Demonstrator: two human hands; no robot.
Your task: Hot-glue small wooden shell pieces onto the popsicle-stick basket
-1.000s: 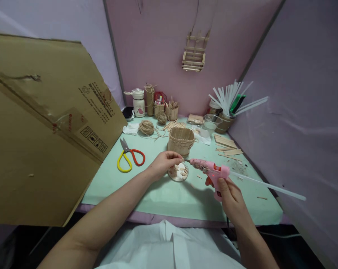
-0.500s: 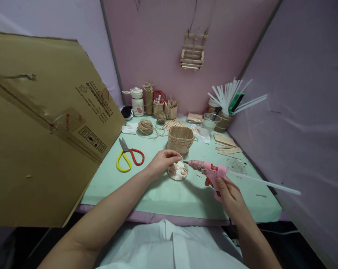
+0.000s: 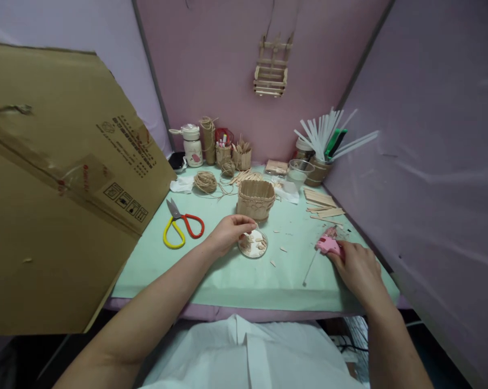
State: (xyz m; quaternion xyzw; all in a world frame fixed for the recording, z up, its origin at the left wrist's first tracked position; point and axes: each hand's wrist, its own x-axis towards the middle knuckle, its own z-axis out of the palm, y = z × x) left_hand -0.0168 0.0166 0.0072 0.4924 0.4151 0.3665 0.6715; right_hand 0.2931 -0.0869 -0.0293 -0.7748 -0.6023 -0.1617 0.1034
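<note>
My left hand [image 3: 231, 235] is closed in a pinch on a small pale wooden chip [image 3: 257, 225], partly hidden by the fingertips. Just beneath it lies a round dish [image 3: 252, 256] with several wood chips in it. Behind the dish stands an oval basket [image 3: 255, 201] made of craft sticks, with braided trim near its rim. Over at the right of the table, my right hand [image 3: 358, 268] grips a pink hot glue gun [image 3: 328, 244] low at the tabletop. Its nozzle end points away from me, and a glue stick [image 3: 310, 268] sticks out towards me.
Scissors [image 3: 183, 218] lie left of the dish. Twine [image 3: 205, 182], a bottle [image 3: 192, 147] and a stick-filled cup [image 3: 242, 155] line the back. Craft sticks [image 3: 319, 198] and a pot of glue sticks [image 3: 317, 172] are at right. A cardboard box [image 3: 66, 189] blocks the left.
My right hand has carried the glue gun away from the left fingertips, right and down to the tabletop, turning it. My left hand keeps its pinch above the dish. The view has shifted slightly.
</note>
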